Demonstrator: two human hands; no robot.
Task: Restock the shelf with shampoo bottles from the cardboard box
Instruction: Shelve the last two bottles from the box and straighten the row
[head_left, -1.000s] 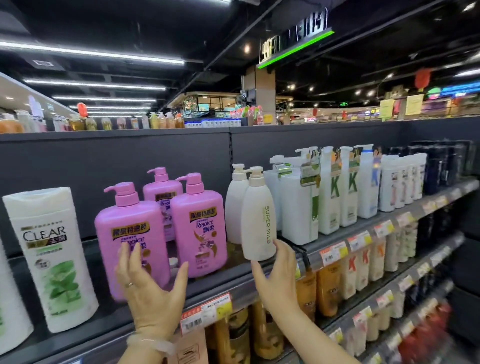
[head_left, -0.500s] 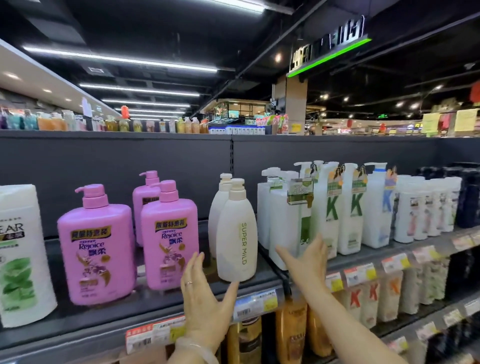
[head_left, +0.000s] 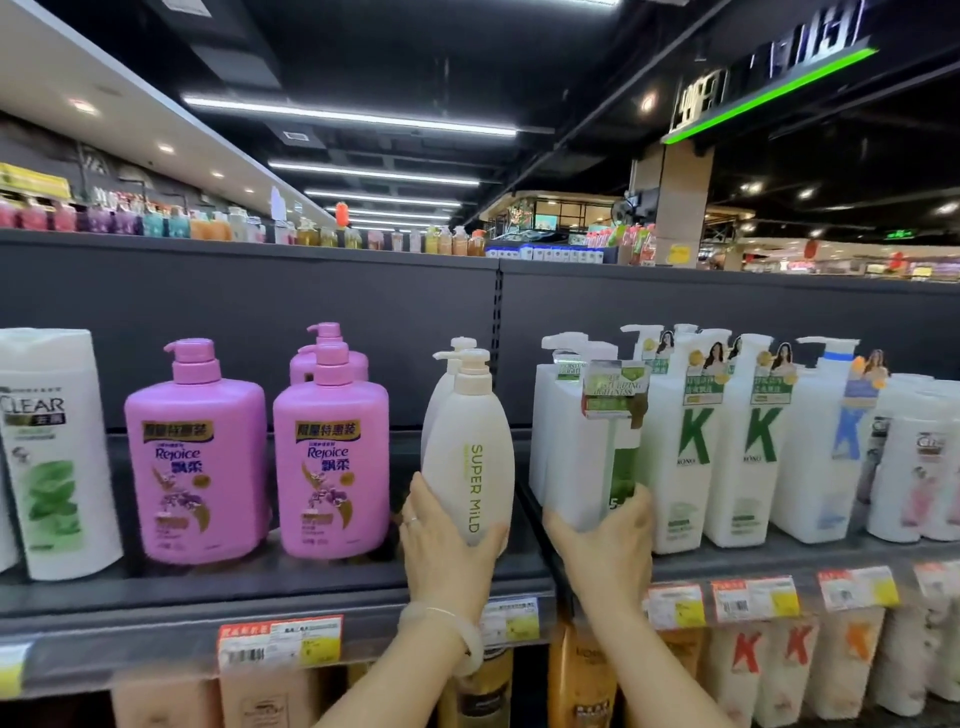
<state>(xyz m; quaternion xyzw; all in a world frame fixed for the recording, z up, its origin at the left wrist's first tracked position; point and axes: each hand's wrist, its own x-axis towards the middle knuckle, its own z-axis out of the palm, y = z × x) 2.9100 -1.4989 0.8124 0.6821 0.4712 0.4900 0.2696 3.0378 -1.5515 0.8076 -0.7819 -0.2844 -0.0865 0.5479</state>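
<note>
Head view: with left hand gripping cream oval Super Mild plastic pump bottle and right hand holding white square plastic pump bottle, slide both flush to dark metal shelf edge, labels forward

Left hand cupped, thumb spread; right hand likewise, both raised.

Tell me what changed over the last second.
The left hand left the pink Rejoice bottle and now grips the Super Mild bottle. The right hand left that bottle and now holds the white square bottle. The bottles stayed upright on the shelf.
</note>
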